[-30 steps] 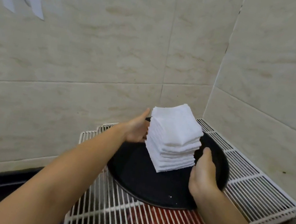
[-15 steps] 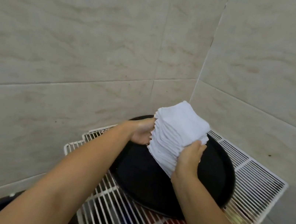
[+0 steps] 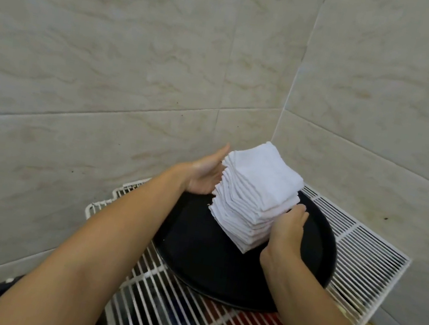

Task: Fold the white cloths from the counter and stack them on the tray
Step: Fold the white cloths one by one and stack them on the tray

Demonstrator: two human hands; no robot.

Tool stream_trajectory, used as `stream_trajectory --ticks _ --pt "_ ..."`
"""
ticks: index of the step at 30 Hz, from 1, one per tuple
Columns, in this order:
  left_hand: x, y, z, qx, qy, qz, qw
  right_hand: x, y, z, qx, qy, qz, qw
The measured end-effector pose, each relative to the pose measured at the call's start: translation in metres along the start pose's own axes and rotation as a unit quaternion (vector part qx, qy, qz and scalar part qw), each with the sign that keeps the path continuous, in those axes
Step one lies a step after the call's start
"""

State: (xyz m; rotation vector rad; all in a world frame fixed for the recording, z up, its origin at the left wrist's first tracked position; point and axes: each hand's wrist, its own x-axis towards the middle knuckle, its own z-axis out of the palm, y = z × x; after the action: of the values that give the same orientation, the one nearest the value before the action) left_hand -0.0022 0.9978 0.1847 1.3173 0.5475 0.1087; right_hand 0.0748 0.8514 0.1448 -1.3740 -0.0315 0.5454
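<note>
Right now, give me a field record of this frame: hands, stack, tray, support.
stack: tall pile of folded white cloths, leaning a little, standing on the tray
tray: round black tray, resting on the rack
support: white wire rack in a corner of beige tiled walls
left hand: left hand, palm flat against the stack's left side, fingers straight
right hand: right hand, pressed against the stack's right side, fingers bent at the cloth edges
loose cloths: none in view

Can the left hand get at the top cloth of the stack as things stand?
Probably yes: the left hand lies flat against the stack side, and nothing covers the top cloth.
</note>
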Motion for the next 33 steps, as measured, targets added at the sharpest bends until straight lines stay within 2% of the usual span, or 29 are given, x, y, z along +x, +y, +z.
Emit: stream_trajectory --ticks 2,7,12,16,17,19,23,26,29,33 --pt "0.007 0.002 0.005 -0.036 0.014 -0.013 0.999 -0.003 0.002 0.007 -0.010 -0.006 -0.020 1.000" --pt "0.021 -0.012 0.005 0.000 0.055 -0.025 0.998 0.001 -0.004 0.026 -0.071 0.010 -0.041 0.997" --pt "0.016 -0.020 -0.002 -0.051 0.089 -0.018 0.995 0.004 -0.008 0.030 -0.116 0.001 -0.064 0.991" --pt "-0.001 -0.015 0.021 0.000 0.091 0.012 0.996 0.010 -0.005 0.021 -0.097 -0.024 -0.011 0.995" --pt "-0.002 -0.017 0.021 -0.003 0.093 0.017 0.996 0.014 -0.009 0.012 -0.082 -0.041 0.013 0.996" --pt "-0.007 -0.022 0.023 -0.026 0.160 0.026 0.986 0.022 -0.029 -0.009 -0.071 -0.102 0.029 0.992" --pt "-0.029 -0.045 0.029 -0.147 0.283 0.077 0.945 0.071 -0.079 -0.028 -0.104 -0.180 -0.001 0.978" --pt "-0.046 -0.060 0.063 -0.171 0.329 0.108 0.922 0.103 -0.087 -0.021 -0.161 -0.320 0.046 0.932" --pt "-0.035 -0.069 0.086 -0.211 0.382 0.086 0.896 0.120 -0.067 -0.015 -0.177 -0.444 0.085 0.874" --pt "-0.016 -0.063 0.105 -0.210 0.412 0.081 0.883 0.123 -0.053 -0.011 -0.166 -0.505 0.090 0.842"
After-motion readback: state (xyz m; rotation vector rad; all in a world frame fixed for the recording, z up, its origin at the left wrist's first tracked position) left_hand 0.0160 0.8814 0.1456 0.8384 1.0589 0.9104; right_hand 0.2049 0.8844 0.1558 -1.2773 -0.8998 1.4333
